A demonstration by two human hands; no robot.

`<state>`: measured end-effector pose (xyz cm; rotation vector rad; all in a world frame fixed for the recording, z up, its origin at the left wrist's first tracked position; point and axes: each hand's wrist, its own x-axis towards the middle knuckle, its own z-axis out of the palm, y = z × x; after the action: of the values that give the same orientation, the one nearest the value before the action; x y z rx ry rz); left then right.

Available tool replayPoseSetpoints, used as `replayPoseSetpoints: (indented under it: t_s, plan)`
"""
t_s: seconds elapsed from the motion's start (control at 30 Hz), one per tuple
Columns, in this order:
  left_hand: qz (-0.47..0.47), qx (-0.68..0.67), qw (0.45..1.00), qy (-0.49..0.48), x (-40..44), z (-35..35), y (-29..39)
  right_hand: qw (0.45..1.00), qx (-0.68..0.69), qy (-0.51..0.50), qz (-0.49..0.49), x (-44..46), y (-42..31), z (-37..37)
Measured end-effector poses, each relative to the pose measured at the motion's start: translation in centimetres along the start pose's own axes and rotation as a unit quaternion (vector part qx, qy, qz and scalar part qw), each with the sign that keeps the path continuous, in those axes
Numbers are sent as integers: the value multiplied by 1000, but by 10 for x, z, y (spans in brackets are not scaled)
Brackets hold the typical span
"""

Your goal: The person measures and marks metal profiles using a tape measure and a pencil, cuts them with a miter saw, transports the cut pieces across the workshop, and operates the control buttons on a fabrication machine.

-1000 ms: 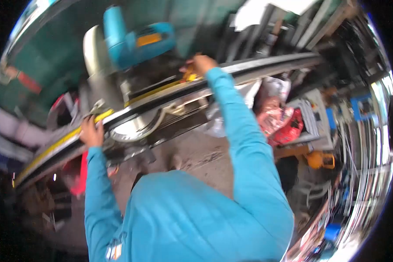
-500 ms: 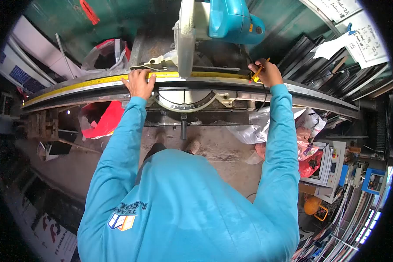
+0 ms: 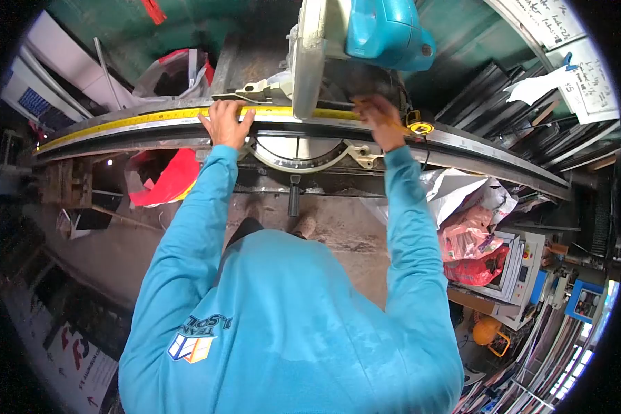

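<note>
My left hand (image 3: 228, 125) rests spread over the near edge of a long metal profile (image 3: 476, 146), its fingertips at the yellow tape blade (image 3: 152, 117) stretched along it. My right hand (image 3: 385, 123), blurred by motion, is closed around a thin yellow-orange pencil and hovers at the profile just right of the saw blade guard (image 3: 310, 62). The yellow and black tape measure case (image 3: 419, 127) sits beyond that hand to the right. Above the profile stands the mitre saw with its teal motor housing (image 3: 390, 34); its round scale (image 3: 300, 157) shows below.
Dark metal lengths (image 3: 490, 93) lean at the upper right beside handwritten sheets (image 3: 590, 86). A red bag (image 3: 162, 185) lies below the profile on the left, and plastic bags (image 3: 469, 234) are piled at the right. The saw's handle (image 3: 294, 200) sticks out toward me.
My right hand has moved left with the pencil, away from the tape measure case, toward the saw blade guard. My left hand stays on the profile. The view has shifted slightly.
</note>
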<state>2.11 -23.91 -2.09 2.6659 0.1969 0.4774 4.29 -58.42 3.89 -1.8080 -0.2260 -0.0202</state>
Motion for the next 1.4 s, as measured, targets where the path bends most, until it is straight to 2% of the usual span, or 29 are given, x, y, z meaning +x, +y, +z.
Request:
replayPoseSetpoints:
  t_s: [0.07, 0.13, 0.27, 0.3, 0.37, 0.47, 0.7, 0.8, 1.17, 1.4]
  plan:
    - [10, 12, 1000, 15, -1, 1, -1, 999, 13, -29, -3, 2, 6, 24]
    - [7, 9, 1000, 3, 0, -1, -1, 994, -96, -55, 22, 9, 6, 40]
    - [7, 6, 1000, 0, 0, -1, -1, 999, 16, -45, 20, 10, 34, 57]
    - [2, -1, 1000, -4, 0, 0, -1, 999, 17, -47, 20, 9, 37, 58]
    - [-4, -8, 1000, -9, 0, -1, -1, 997, -56, -44, -44, 8, 40, 58]
    - [-3, -10, 1000, -13, -1, 0, -1, 997, -26, -52, -52, 7, 43, 57]
    - [3, -3, 1000, -9, 0, 4, -4, 999, -18, -28, -24, 0, 40, 61]
    - [10, 5, 1000, 8, -1, 6, -4, 999, 33, -32, 9, 0, 42, 60]
    - [2, 6, 1000, -4, -1, 4, -3, 995, -72, -68, -17, 6, 52, 56]
    - [3, 7, 1000, -3, -2, 3, -2, 992, -107, -52, -31, 5, 47, 58]
